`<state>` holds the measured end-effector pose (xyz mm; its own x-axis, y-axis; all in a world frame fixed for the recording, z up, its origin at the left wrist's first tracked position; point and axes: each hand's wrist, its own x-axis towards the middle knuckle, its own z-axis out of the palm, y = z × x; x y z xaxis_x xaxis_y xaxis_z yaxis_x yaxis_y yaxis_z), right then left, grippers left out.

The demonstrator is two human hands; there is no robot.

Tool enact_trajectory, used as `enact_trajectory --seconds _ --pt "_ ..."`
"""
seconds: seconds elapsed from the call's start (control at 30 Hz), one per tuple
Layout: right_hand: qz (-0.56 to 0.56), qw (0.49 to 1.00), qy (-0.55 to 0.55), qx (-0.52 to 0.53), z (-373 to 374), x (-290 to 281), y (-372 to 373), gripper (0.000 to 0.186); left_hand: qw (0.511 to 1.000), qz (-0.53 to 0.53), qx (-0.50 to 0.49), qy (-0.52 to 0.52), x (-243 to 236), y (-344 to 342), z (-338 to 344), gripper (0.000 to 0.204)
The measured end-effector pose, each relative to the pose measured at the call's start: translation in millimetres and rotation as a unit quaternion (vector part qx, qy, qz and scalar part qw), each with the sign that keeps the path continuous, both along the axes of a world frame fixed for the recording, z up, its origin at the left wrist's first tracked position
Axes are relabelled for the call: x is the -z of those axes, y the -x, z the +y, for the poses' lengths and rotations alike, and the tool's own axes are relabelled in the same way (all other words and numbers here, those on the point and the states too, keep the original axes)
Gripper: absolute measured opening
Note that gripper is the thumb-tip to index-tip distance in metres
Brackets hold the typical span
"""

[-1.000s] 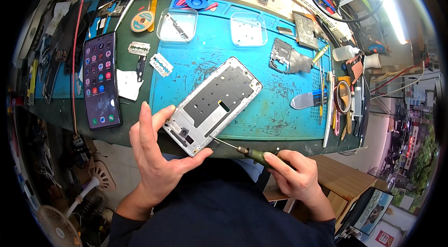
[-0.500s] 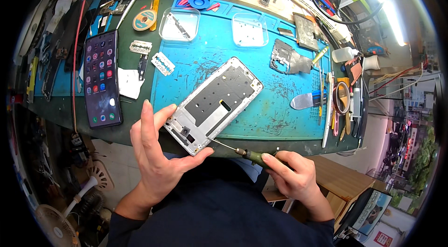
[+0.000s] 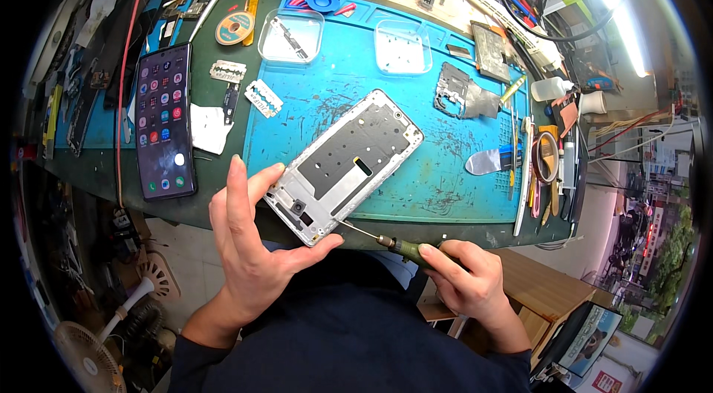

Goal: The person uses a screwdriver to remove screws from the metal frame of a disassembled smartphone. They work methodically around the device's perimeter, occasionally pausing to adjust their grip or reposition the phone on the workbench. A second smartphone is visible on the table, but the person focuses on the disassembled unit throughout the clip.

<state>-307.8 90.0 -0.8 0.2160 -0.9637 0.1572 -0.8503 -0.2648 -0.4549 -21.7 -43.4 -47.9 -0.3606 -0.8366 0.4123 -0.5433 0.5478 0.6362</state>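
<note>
Watching from afar through the head camera, I am seeing the left hand grasping a silver phone frame by its near end, the thumb lying at the lower corner and the index fingertip touching the left edge while another finger is pointing up, apart from it. The frame is slanting away, up and to the right of those fingers, over the near edge of a blue mat on the dark green worktop. The right hand is clenching its fingers around a green-handled tool, whose thin metal shaft is pointing left from them to the frame's right edge; I cannot tell whether the tip is pressing in. Left of and beyond the left fingers, a large phone is lying with its screen lit, and a white paper is resting between it and the mat. Farther beyond both hands' fingers, two clear boxes are standing on the mat, holding small parts.
</note>
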Motion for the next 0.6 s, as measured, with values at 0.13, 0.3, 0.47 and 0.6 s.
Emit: enact_trajectory --seconds 0.13,0.3,0.47,0.6 --pt "-0.004 1.000 0.003 -0.004 0.3 1.5 -0.2 0.065 1.000 0.002 0.000 -0.001 -0.5 -0.1 -0.1 0.132" --pt "0.000 1.000 0.001 -0.002 1.5 1.9 -1.7 0.067 1.000 0.001 -0.003 0.001 1.2 -0.7 0.3 0.131" --pt "-0.003 1.000 0.000 -0.007 1.3 2.3 -1.6 0.068 1.000 -0.021 0.009 -0.018 -1.0 -4.0 1.4 0.140" --pt "-0.002 1.000 -0.006 -0.012 1.8 2.0 -1.6 0.068 1.000 -0.022 0.006 -0.013 -0.3 -4.2 1.5 0.140"
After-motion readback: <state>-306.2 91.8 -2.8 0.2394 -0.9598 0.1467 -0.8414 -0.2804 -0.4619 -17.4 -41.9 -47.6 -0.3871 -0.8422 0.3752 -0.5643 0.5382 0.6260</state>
